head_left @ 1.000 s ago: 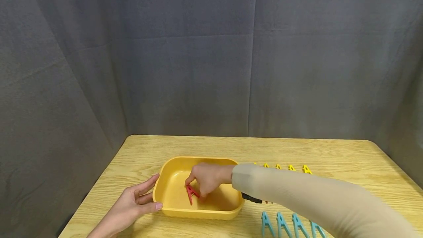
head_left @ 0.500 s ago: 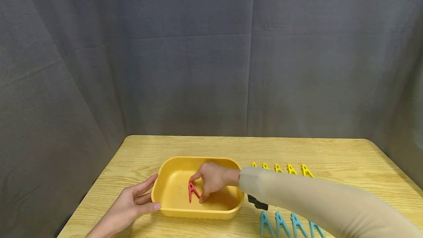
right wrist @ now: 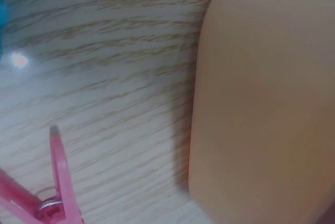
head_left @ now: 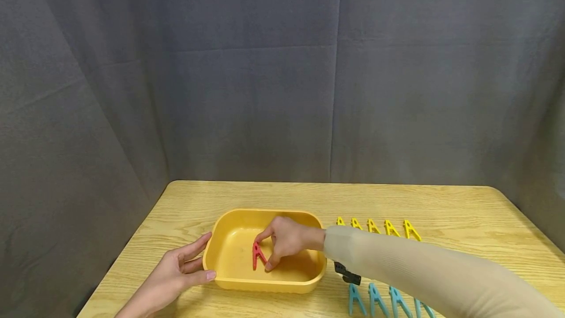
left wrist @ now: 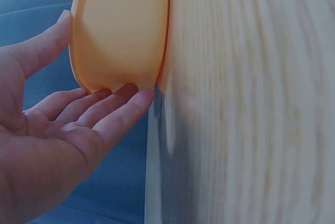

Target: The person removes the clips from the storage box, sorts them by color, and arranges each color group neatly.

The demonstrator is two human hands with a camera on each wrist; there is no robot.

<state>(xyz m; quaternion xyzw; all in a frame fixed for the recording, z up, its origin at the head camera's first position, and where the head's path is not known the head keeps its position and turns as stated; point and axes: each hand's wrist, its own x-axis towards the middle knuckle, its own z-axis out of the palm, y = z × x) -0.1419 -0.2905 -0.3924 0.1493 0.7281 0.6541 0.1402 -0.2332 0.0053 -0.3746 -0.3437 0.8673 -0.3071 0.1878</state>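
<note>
My right hand (head_left: 284, 239) reaches into a yellow plastic basin (head_left: 265, 286). Between thumb and index finger it holds a red clothespin (head_left: 257, 255), standing like an A with its legs toward me. At the basin's left end my left hand (head_left: 176, 269) rests against it, thumb on the near rim corner and the other fingers along the outer wall. In the left wrist view those fingers (left wrist: 112, 111) look nearly straight, touching the basin's side (left wrist: 123, 30). The right wrist view shows the basin's outer wall (right wrist: 261, 103) but not the right hand's fingertips.
Right of the basin, several yellow clothespins (head_left: 391, 228) lie in a row at the back. Several light-blue clothespins (head_left: 376, 301) lie nearer me. A pink-red clothespin (right wrist: 60, 182) lies on the wooden table (head_left: 463, 210) beside the basin. My right sleeve (head_left: 419, 259) covers part of the table.
My right hand has shifted slightly right and its thumb and index finger show more plainly on the red clothespin, which now stands a little farther right. My left hand and the basin stay put.
</note>
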